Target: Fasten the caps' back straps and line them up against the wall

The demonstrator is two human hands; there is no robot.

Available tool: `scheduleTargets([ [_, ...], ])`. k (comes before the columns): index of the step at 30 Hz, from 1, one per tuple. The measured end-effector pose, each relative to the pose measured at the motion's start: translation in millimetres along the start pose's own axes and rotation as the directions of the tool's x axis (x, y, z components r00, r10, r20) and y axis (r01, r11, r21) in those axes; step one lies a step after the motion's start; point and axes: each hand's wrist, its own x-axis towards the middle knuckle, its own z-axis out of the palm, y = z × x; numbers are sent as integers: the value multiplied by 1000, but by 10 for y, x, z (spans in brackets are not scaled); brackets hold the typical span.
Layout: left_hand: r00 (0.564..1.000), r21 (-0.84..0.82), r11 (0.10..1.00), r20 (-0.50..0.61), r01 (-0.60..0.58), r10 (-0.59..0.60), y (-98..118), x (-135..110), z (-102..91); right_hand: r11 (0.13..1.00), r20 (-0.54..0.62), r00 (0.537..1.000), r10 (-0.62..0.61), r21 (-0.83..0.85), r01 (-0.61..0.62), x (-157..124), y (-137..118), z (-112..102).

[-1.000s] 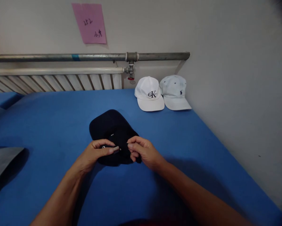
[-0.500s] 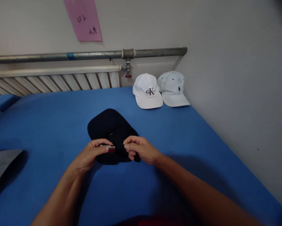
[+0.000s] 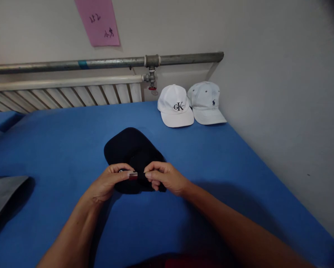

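Note:
A black baseball cap [image 3: 127, 143] lies on the blue surface in front of me, its brim pointing away to the upper left. At its near edge, my left hand [image 3: 109, 181] pinches a small metal buckle [image 3: 133, 175] on the cap's back strap, thumb on the near side. My right hand [image 3: 165, 176] is closed, thumb against forefinger, on the dark strap just right of the buckle. A short dark stretch shows between the two hands. Whether the strap passes through the buckle is too dark to make out.
Two caps stand at the back right: a white cap [image 3: 175, 106] with black letters and a pale cap [image 3: 206, 104] with a small emblem. A grey item [image 3: 5, 197] lies at the left. Behind are a radiator [image 3: 94, 95], a metal pipe [image 3: 113, 63] and a valve [image 3: 152, 76].
The buckle has tilted so its bright metal edge shows more, and my right hand's fingertips are slightly closer to it. The cap has barely moved; the whole view has shifted a little.

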Motion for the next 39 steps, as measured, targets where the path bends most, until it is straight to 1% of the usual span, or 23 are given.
scheduleTargets([
  [6, 1000, 4, 1000, -21, 12, -12, 21, -4, 26, 999, -1, 1000, -28, 24, 28, 8, 23, 14],
  [13, 1000, 20, 1000, -25, -11, 11, -3, 2, 26, 999, -10, 1000, -15, 40, 16, 32, 51, 13],
  [19, 998, 6, 1000, -59, 25, -25, 12, 0, 40, 998, 4, 1000, -20, 58, 20, 51, 70, 18],
  [23, 997, -10, 998, -49, 64, -64, 42, -10, 76, 998, -13, 1000, -7, 55, 8, 56, 59, 57],
  [28, 999, 27, 999, -44, 32, -30, 43, -8, 97, 1000, -18, 1000, 3, 26, -3, 44, 32, 96],
  [33, 999, 7, 999, -15, 46, -46, 21, -2, 84, 1000, -21, 1000, -2, 29, 3, 23, 28, 88],
  [37, 999, -6, 999, -8, 43, -43, 11, 1, 96, 997, -59, 998, -29, 71, 33, 16, 27, 123],
  [39, 999, -15, 998, 0, 54, -54, 10, 1, 107, 997, -72, 996, -52, 54, 56, 6, 7, 154],
])
